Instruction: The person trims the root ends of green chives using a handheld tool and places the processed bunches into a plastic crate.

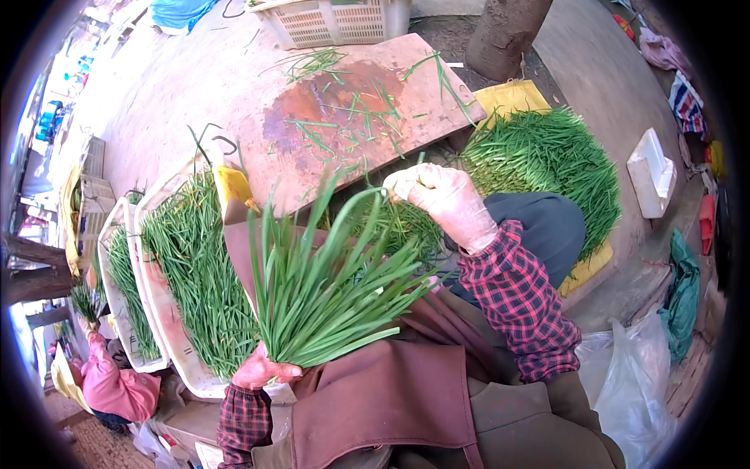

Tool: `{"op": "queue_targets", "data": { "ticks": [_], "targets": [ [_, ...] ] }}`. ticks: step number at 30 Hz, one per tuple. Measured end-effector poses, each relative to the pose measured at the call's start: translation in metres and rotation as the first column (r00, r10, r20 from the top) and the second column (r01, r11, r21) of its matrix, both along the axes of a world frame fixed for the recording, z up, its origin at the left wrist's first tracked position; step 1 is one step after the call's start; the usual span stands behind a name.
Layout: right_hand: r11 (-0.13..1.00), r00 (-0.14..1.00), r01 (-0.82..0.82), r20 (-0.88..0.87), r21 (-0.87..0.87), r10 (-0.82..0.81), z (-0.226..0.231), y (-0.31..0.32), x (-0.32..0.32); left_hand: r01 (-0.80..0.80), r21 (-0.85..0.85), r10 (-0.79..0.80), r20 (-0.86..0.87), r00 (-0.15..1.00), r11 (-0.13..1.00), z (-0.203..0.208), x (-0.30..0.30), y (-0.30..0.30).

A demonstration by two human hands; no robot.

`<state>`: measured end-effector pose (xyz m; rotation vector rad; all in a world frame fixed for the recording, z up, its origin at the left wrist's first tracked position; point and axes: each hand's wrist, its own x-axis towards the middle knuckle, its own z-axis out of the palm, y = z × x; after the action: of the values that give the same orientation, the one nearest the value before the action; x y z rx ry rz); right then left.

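- L hand [267, 369]: fingers closed round base of bunch [336, 297]; blades [293, 270] fan up & out above fist.
- R hand [447, 202]: fingers curled nr blade tips; can't tell if pinching any.

Odds and ends around a thick brown tree trunk [508, 39]
Toward the right edge are a white, rectangular foam box [651, 176], a crumpled dark-green plastic bag [682, 285] and a translucent plastic bag [637, 395]; a bright blue sheet [181, 12] lies at upper left, a pink-sleeved person [131, 391] at lower left.
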<state>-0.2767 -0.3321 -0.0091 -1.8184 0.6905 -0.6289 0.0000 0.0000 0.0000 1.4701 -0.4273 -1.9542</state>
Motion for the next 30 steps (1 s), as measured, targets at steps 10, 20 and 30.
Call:
{"op": "queue_targets", "data": {
  "ticks": [10,20,30],
  "targets": [
    [0.987,0.986,-0.155,-0.067,-0.035,0.152,-0.001,0.012,0.021,-0.075,0.081,0.083,-0.107,0.991,0.994,-0.012,-0.008,0.013],
    [0.869,0.951,0.204,0.118,0.450,-0.285,-0.008,-0.007,0.002,0.357,-0.297,-0.019,0.746,0.666,0.886,0.030,0.012,-0.025],
    [0.850,0.863,0.393,0.178,0.350,-0.472,0.004,-0.005,-0.024,0.629,-0.043,0.351,0.858,-0.375,0.776,0.023,0.022,-0.068]
  ]
}}
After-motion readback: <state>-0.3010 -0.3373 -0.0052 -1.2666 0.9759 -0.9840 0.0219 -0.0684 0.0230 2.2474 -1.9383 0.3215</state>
